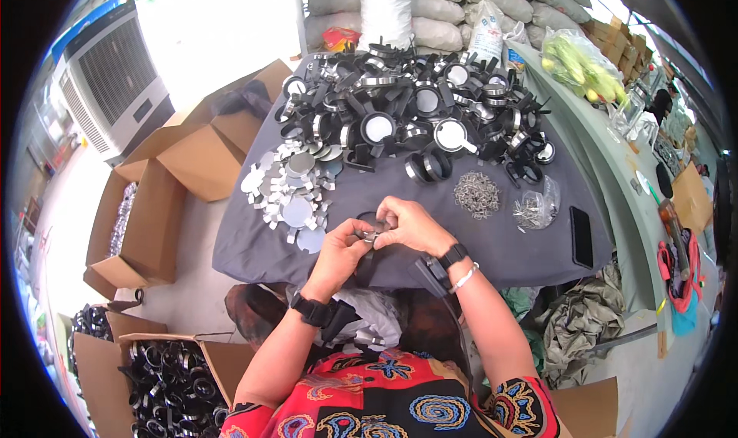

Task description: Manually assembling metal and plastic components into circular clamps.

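Left hand (338, 255) and right hand (419, 229) closely pinch a dark, silver-fitted round part (372, 217) near the table's front edge (523, 278); grey cloth (511, 247) stretches toward a phone (582, 236).

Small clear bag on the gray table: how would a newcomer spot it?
On the gray cloth-covered table, look beyond the right hand, rightward. The small clear bag lies between a loose heap of metal fasteners and a black smartphone. Unlike those neighbours, it is see-through plastic.
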Demonstrator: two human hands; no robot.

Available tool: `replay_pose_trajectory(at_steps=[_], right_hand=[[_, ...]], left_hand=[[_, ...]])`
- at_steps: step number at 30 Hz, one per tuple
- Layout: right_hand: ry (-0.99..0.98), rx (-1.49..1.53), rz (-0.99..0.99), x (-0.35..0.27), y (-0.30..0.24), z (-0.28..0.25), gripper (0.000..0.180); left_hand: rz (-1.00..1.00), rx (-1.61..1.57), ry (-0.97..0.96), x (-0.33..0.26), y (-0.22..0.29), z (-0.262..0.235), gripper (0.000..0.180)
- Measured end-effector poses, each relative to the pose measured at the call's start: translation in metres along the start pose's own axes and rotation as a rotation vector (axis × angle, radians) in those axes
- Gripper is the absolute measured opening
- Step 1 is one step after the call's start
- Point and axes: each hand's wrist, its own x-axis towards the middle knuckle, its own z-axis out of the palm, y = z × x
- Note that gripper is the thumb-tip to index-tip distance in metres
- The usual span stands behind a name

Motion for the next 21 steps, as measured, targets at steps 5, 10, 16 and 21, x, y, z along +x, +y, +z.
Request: replay_pose_trajectory(at_steps=[5, 10, 16, 21], right_hand=[[0.127, -0.132, -0.173, -0.009, 0.002, 0.003, 0.055], [0.177, -0.796, -0.301, -0.057, 0.006, -0.039, 0.023], [0.016, -0.845, -0.152, -0.079, 0.008, -0.042, 0.021], [-0.04, -0.738, -0.099, -0.079, -0.001, -0.049, 0.018]], left_hand=[[-0.033, 0.031, 0.004, -0.003, 0.003, 0.003, 0.021], [-0.023, 0.053, 0.175, -0.008, 0.002, 0.007, 0.029], [-0.007, 0.162, 0.276, -0.009, -0.003, 0.005, 0.019], [-0.096, -0.093, 0.258, -0.014, 0.004, 0.003, 0.01]])
